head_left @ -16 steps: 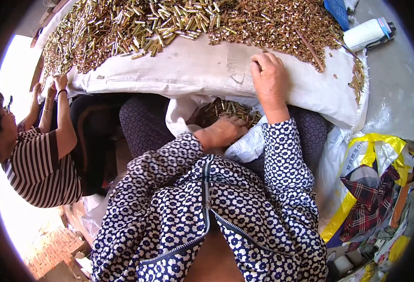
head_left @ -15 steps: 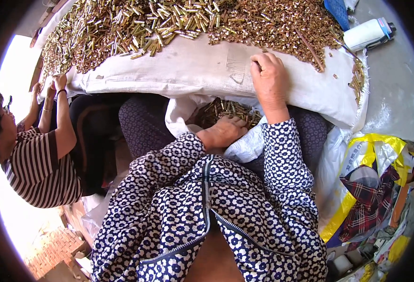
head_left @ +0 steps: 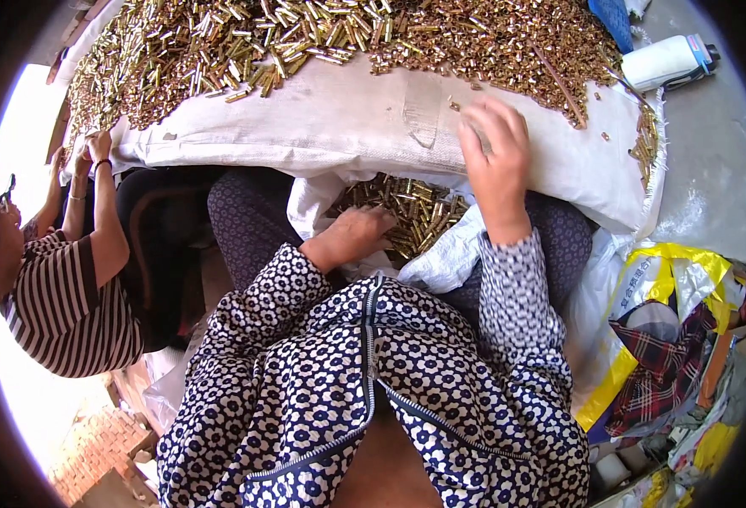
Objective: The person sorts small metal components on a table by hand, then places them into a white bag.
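Over the left side of an open white sack [head_left: 305,203] in my lap is my left hand [head_left: 354,235], back up, fingers loosely bent and apart. Slim brass-coloured metal tubes [head_left: 423,222] fill the sack beside its fingertips. My right hand [head_left: 498,157] is raised over the near edge of the pale woven cloth [head_left: 305,114], fingers spread and slightly blurred, nothing visible in them. Just left of its fingertips lies a small brass piece [head_left: 455,105]. Beyond, a wide heap of longer brass tubes [head_left: 322,34] meets a heap of smaller brass pieces [head_left: 491,42].
A thin brown rod [head_left: 559,85] lies on the right heap. A white bottle with a blue-and-black cap [head_left: 665,63] is at the far right, near a blue object [head_left: 610,24]. A yellow-and-white bag [head_left: 677,271] with plaid cloth stands at right. Another person in a striped shirt [head_left: 72,305] works at left.
My left hand has drawn back leftward from the middle of the sack, uncovering more tubes. The right hand has opened from a curled shape and a small brass piece now shows beside it.
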`<state>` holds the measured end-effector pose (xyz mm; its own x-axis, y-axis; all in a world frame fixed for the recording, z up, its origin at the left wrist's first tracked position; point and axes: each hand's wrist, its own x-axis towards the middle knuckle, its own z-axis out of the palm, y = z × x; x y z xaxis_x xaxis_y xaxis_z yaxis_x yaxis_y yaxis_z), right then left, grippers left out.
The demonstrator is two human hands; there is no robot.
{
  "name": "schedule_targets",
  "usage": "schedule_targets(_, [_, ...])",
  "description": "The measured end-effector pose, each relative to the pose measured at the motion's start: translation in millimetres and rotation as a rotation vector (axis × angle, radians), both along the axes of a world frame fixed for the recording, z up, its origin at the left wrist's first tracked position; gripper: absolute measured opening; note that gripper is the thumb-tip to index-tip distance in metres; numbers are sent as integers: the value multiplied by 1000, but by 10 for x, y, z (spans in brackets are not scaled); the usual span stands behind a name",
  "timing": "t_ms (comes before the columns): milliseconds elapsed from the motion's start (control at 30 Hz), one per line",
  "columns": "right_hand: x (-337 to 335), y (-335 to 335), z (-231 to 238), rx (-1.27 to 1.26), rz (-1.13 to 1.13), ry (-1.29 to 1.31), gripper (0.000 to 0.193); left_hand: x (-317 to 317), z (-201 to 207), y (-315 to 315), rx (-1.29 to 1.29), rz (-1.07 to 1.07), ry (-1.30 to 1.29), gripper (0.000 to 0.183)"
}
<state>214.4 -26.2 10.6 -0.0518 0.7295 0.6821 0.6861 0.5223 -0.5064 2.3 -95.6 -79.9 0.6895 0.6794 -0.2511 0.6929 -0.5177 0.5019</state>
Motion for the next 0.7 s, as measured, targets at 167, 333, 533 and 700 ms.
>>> schedule_targets(167, [241,-671,54,-620,505,-39,23,-71,18,-180,-183,-173,43,28])
schedule_targets(333, [376,-1049,-611,-753,536,-733,34,-87,-216,-192,80,-233,60,28])
schedule_targets(533, [378,-1007,-467,-951,605,-338,10,-40,-73,-100,-179,-212,172,23])
schedule_targets(700, [240,-1200,55,-724,691,-165,10,-114,-39,-133,-280,-194,113,21])
